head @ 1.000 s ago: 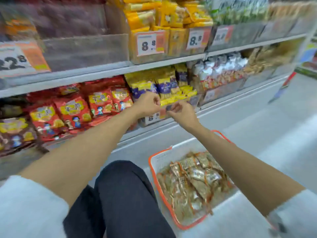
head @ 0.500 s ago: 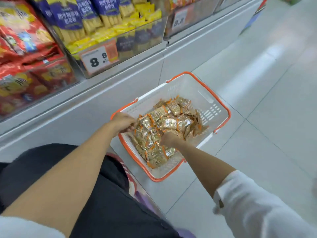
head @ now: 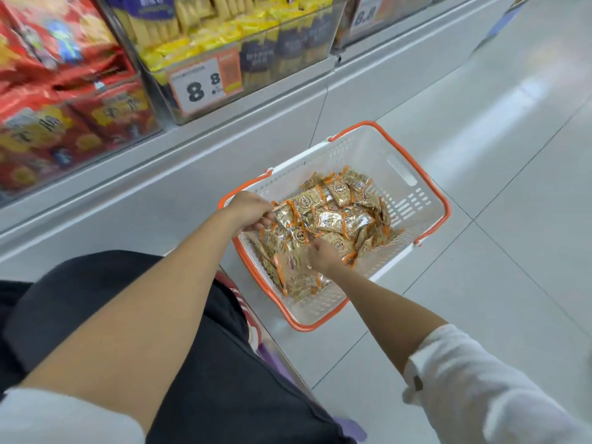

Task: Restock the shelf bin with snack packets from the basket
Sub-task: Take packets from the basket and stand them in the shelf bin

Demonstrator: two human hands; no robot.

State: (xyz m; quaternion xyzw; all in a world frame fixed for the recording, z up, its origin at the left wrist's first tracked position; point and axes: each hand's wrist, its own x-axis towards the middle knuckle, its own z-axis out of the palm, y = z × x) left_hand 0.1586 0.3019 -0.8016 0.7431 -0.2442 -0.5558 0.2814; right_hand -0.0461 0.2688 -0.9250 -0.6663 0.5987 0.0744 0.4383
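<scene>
Gold, orange-edged snack packets (head: 333, 219) lie heaped in the white, orange-rimmed basket (head: 398, 155) on the floor below the shelf bin (head: 256, 68). My left hand (head: 251, 209) pinches one by the basket's left rim; my right hand (head: 322, 257) curls into the heap, and I cannot tell its grasp

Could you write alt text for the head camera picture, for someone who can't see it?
From above, a person's left hand and right hand grip gold-and-orange snack packets piled in a white, orange-rimmed basket on a tiled floor. Behind it stands a clear shelf bin of yellow and purple packs, its price tag marked 8.8.
</scene>
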